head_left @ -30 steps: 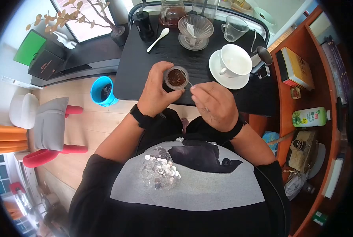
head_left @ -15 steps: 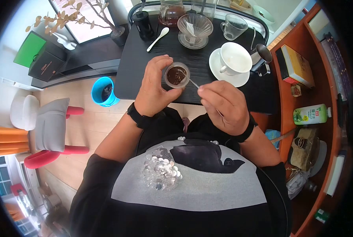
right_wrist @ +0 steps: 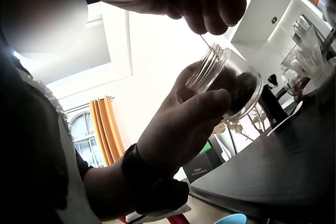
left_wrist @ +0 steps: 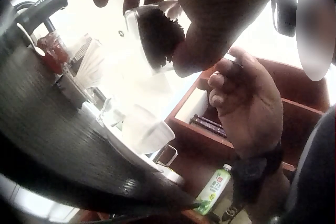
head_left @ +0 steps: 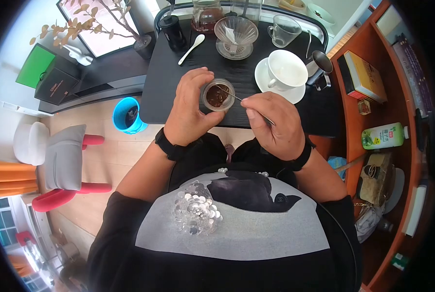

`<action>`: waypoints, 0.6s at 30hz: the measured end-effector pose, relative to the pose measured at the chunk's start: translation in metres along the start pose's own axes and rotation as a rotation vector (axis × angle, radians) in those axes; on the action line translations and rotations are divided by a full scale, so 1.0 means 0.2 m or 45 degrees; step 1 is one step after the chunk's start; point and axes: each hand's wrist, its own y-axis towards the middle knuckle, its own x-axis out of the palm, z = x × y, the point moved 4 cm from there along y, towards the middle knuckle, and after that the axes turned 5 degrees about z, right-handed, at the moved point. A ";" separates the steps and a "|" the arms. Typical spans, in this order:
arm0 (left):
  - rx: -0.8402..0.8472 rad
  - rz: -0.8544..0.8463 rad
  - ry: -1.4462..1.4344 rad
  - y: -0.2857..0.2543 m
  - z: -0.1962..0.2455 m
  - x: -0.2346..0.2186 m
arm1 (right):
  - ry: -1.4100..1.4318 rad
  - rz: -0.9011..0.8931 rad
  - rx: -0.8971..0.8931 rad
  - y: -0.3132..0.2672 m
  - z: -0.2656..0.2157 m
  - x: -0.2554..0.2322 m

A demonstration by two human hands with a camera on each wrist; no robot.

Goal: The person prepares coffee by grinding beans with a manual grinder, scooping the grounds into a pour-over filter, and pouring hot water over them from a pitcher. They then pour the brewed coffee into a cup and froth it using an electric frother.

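My left hand point(head_left: 186, 109) grips a small clear jar point(right_wrist: 210, 69) with a threaded mouth, thumb on the near side and fingers round the far side. The jar tilts its mouth toward my body. Dark brown grounds point(head_left: 216, 97) lie inside it. With thumb and fingertips, my right hand point(head_left: 278, 124) pinches a thin metal rod-like tool point(head_left: 236, 98); its far end reaches into the jar among the grounds, and its other end shows under the fingers. A white cup point(head_left: 286, 68) on a saucer point(head_left: 261, 80) stands beyond the right hand.
On the black table point(head_left: 164, 97) are a white spoon point(head_left: 192, 48), a black grinder point(head_left: 172, 33), a ribbed clear dripper point(head_left: 236, 31), a glass pot point(head_left: 207, 19), a glass cup point(head_left: 283, 31) and a metal pitcher point(head_left: 319, 63). Shelves point(head_left: 346, 114) flank the right side; a blue bin point(head_left: 125, 114) stands left.
My right hand has moved right, away from the jar, then slightly up, and the tool now lies flatter under its fingers. The tool's end stays in the jar. My left hand keeps its hold.
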 end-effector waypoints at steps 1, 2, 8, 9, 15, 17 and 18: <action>0.001 -0.002 0.014 0.00 0.00 0.00 | 0.010 0.010 0.019 0.00 0.01 0.00; 0.001 -0.004 0.030 0.00 0.00 0.01 | 0.010 0.009 0.021 0.00 0.01 0.01; -0.028 -0.022 0.044 0.00 0.00 0.01 | 0.121 0.033 0.275 -0.03 0.06 0.03; -0.029 -0.023 0.044 0.00 -0.01 0.02 | 0.273 0.052 0.461 -0.05 0.09 0.04; -0.062 -0.056 0.066 0.00 -0.02 0.02 | 0.683 0.150 0.863 -0.07 0.15 0.05; -0.096 -0.064 0.073 -0.01 -0.03 0.03 | 0.758 0.167 0.940 -0.08 0.17 0.05; -0.099 -0.063 0.072 -0.01 -0.04 0.03 | 0.786 0.183 0.960 -0.08 0.18 0.05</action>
